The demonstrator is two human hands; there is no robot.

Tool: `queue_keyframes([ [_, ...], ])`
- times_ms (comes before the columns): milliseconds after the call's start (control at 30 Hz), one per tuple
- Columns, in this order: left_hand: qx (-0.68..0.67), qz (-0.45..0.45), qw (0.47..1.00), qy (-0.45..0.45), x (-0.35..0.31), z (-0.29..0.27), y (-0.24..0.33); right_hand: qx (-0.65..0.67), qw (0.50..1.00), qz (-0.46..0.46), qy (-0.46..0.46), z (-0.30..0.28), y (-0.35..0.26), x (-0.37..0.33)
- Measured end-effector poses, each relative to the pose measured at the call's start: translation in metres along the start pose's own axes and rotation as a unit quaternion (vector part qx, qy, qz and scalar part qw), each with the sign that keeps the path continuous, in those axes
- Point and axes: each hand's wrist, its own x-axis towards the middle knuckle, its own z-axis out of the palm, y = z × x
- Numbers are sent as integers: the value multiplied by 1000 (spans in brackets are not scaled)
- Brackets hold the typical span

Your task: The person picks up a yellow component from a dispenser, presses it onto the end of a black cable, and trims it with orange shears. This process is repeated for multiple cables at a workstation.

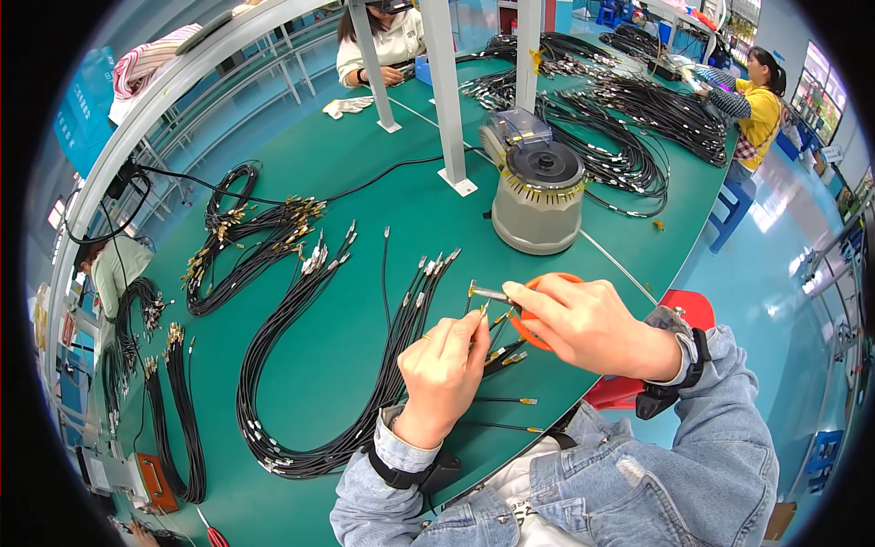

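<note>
– Starting at the hands: holding what, and where?
– Pinching a thin cable end (485,308) between thumb and fingertips of the left hand (439,366), over the green table (324,365), toward the near edge
– And with the right hand (588,316)?
– Gripping orange-handled scissors (527,335), fingers closed around the loops, blades (492,294) aimed left, close to the cable end; cannot tell whether touching it
– Anything at the blade tips?
– Just a yellow strip (471,291), too small to make out further
– Outward from there?
– Left of the left hand, a U-shaped bundle of black cables (252,392), ends toward the far edge; beyond the right hand, near the right edge, a round tape dispenser (536,223) with yellow tape pieces (545,193) around its rim
– And further?
– Toward the left edge, a narrower cable bundle (190,428) and a heap with gold-coloured tips (251,239); along the far right edge, piled cables (670,114); at the far edge, a white glove (346,107) and a person in white (401,41); past the right edge, a co-worker in yellow (761,114)
</note>
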Motion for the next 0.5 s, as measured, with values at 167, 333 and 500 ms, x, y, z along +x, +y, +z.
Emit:
queue_keyframes([
  [167,25,11,1000,-14,-1,-1,-1,-37,998,-3,-48,3,-8,-5],
  [333,41,30,999,-16,-1,4,-2,5,1000,1,-8,10,3,0],
  [500,-101,-145,983,-41,8,-10,-1,183,968,153,73,18,30,-1],
])
